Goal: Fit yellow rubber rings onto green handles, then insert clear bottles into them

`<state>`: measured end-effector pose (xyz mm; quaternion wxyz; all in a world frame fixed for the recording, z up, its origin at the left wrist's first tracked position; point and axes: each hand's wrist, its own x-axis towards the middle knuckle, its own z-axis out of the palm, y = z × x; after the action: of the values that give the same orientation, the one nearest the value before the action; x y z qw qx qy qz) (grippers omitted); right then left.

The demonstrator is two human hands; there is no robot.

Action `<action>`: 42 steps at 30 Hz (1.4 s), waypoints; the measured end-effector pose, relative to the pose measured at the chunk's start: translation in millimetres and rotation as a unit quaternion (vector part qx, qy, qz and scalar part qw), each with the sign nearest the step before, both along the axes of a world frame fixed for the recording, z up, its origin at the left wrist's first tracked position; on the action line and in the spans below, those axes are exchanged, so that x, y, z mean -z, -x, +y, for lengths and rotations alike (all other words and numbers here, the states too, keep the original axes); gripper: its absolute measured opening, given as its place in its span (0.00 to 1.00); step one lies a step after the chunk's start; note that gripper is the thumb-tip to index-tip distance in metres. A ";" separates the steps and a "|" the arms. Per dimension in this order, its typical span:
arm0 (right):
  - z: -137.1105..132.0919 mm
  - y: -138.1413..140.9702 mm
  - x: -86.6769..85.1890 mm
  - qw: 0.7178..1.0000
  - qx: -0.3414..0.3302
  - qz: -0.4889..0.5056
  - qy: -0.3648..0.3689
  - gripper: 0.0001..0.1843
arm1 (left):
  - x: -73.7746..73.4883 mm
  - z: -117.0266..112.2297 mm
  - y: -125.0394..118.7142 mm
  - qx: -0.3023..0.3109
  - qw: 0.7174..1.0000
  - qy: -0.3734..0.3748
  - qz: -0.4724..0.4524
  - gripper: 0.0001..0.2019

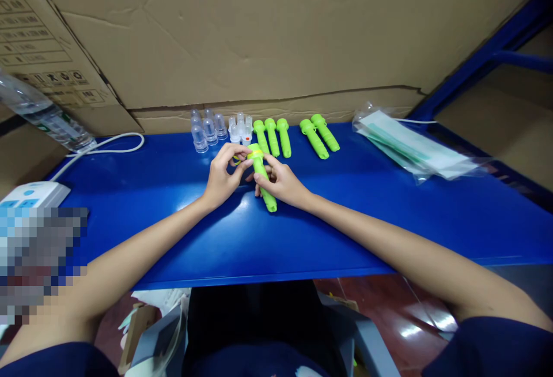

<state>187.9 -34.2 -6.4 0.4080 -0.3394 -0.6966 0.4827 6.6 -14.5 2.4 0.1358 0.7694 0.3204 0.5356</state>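
Observation:
My right hand (pixel 283 182) is wrapped round a bright green plastic handle-shaped piece (pixel 263 184), holding it a little above the blue table (pixel 345 221). My left hand (pixel 222 175) pinches the top end of the same piece, where a small yellow part sits. Just behind my hands lie three more green pieces (pixel 272 136) side by side, and two others (pixel 319 135) to their right. A cluster of small clear plastic caps (pixel 211 129) stands to the left of them.
A clear bag of packaged items (pixel 410 146) lies at the back right. A white power strip (pixel 32 193) with its cable and a plastic water bottle (pixel 43 115) are at the left. Cardboard sheets (pixel 259 37) form the back wall.

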 end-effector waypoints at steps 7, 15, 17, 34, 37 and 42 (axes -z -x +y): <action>-1.9 0.1 -1.5 0.999 0.046 -0.019 -0.015 0.39 | -1.4 -0.8 0.5 0.011 1.000 0.014 0.015 0.09; 0.3 -0.7 1.5 0.984 0.103 -0.072 -0.124 0.38 | -2.9 -2.6 0.7 0.023 1.000 0.010 0.016 0.10; -0.9 -0.4 0.3 0.981 0.104 -0.092 -0.135 0.37 | -3.0 -3.0 0.5 0.023 1.000 0.004 0.021 0.11; 1.0 -1.0 -2.1 0.995 0.092 0.021 -0.009 0.27 | 4.6 0.4 -1.8 0.029 0.999 0.026 -0.011 0.11; 4.2 -2.3 -2.4 0.997 0.074 0.018 0.005 0.22 | 0.8 -2.0 -1.6 0.027 0.999 0.012 0.013 0.11; 7.0 -3.4 -0.1 0.997 0.076 0.012 0.017 0.27 | -1.0 -4.2 -1.8 0.035 0.999 -0.005 0.029 0.10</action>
<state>191.4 -27.2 -6.2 0.4461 -0.3927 -0.6556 0.4659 8.4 -18.7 3.5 0.1412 0.7961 0.2943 0.5096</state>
